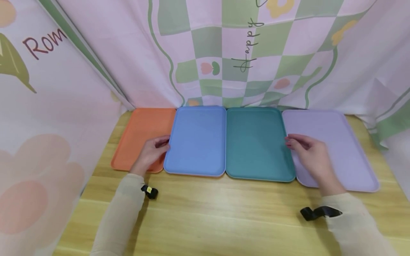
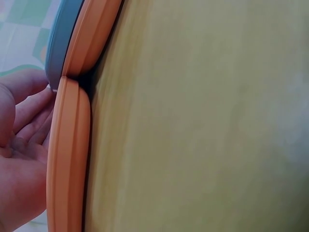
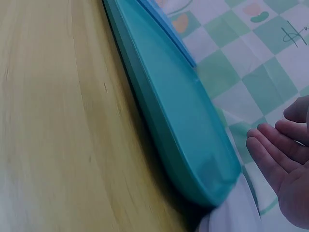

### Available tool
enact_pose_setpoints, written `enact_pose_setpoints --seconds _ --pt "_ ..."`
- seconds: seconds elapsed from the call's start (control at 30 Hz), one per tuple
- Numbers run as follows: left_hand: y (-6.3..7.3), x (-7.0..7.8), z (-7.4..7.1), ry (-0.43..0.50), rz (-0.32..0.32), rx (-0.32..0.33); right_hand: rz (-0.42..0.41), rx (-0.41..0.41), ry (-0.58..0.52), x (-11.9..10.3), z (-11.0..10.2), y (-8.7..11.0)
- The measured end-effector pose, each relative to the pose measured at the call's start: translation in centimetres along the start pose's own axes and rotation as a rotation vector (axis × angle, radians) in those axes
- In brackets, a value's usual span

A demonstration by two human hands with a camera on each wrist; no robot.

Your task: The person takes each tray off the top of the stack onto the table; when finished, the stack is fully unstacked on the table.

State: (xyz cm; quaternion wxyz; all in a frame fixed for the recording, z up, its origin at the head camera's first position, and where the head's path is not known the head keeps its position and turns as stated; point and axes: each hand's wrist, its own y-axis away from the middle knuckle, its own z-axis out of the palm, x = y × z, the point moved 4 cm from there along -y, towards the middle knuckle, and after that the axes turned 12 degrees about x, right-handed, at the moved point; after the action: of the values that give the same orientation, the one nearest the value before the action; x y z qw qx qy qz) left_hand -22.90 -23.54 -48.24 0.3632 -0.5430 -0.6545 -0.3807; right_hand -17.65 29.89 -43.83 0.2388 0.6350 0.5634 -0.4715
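Observation:
An orange tray (image 1: 150,124), a blue tray (image 1: 198,138), a teal tray (image 1: 256,142) and a light purple tray (image 1: 333,142) lie side by side. In the left wrist view, the blue tray (image 2: 63,43) rests on a second orange tray (image 2: 91,41), beside the leftmost orange tray (image 2: 69,159). My left hand (image 1: 152,153) is over that leftmost tray, fingertips at the blue tray's left edge. My right hand (image 1: 310,154) is above the purple tray, fingertips near the teal tray's right edge. In the right wrist view, that hand (image 3: 285,164) holds nothing.
The trays lie on a wooden table (image 1: 205,213), their far edges close to a patterned curtain (image 1: 237,53). Another printed cloth (image 1: 48,106) hangs along the left side. Each wrist wears a black camera strap (image 1: 323,212).

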Motion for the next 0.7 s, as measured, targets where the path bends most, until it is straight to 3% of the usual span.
enact_pose_setpoints --seconds 0.7 --pt "0.1 0.0 0.0 0.02 0.006 -0.011 0.001 -0.119 -0.045 -3.5 6.7 0.5"
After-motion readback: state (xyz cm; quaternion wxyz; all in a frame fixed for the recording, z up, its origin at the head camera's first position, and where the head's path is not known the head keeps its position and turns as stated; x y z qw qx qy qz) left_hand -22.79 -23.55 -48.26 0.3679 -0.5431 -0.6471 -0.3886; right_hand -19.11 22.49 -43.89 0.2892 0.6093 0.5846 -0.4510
